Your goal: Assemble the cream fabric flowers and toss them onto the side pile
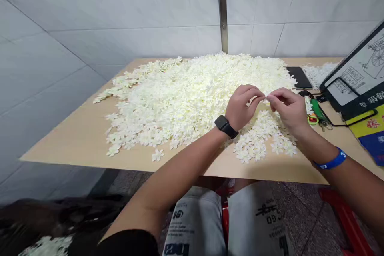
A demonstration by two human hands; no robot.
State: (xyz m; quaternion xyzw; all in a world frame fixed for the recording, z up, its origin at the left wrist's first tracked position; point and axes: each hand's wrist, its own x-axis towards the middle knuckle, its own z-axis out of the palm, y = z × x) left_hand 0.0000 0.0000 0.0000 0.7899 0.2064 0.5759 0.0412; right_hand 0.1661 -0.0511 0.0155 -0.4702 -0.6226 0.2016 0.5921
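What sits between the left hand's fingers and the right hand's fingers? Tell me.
Head view: a small white artificial blossom between the left hand and right hand.

Left hand (241,106) and right hand (288,108) raised, almost touching.

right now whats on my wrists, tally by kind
black smartwatch: 1
blue wristband: 1
total: 2
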